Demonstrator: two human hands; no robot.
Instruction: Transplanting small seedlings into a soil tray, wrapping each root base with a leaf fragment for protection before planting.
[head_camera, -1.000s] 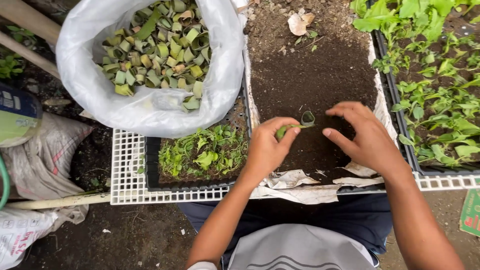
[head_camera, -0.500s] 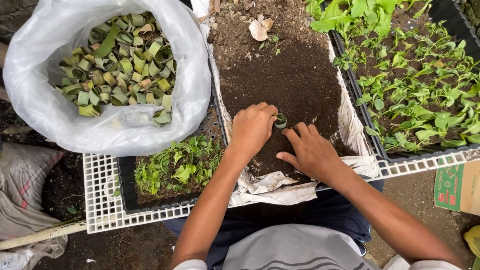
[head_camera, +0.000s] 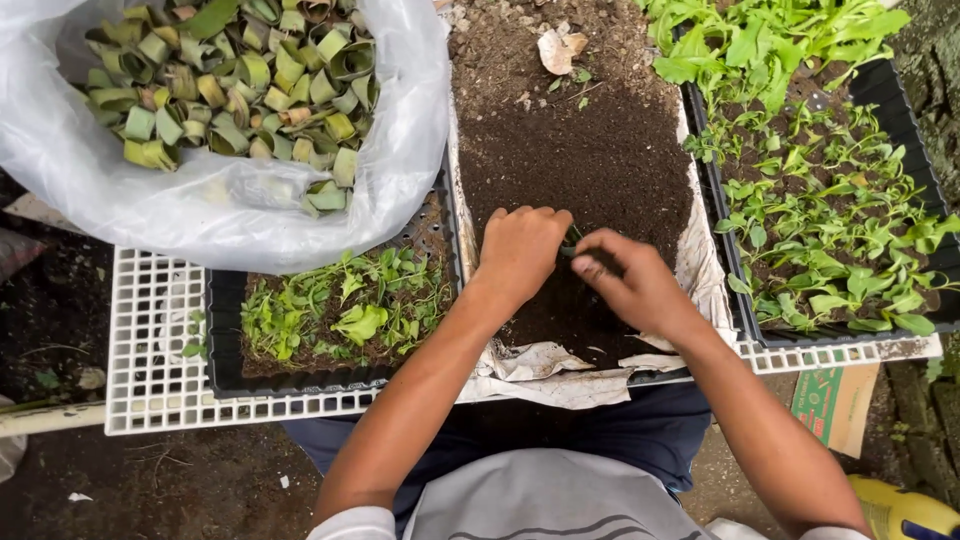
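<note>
1. Left hand (head_camera: 520, 250), grip closed, knuckles down on the dark loose soil (head_camera: 590, 150).
2. Right hand (head_camera: 635, 285), at three o'clock of it, pinches a small green rolled leaf strip (head_camera: 570, 243), both fingertips touching.
3. At ten o'clock, a clear plastic bag of cut green leaf rolls (head_camera: 240, 90).

White lattice rack (head_camera: 150, 390), dirt ground (head_camera: 180, 490), daylight.

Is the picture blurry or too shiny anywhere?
Head view: soft, even daylight with no hard shadows; the white plastic bag shows pale glare on its folds; the left hand, right hand and seedlings look sharp; the soil stays dark, its detail dim.
</note>
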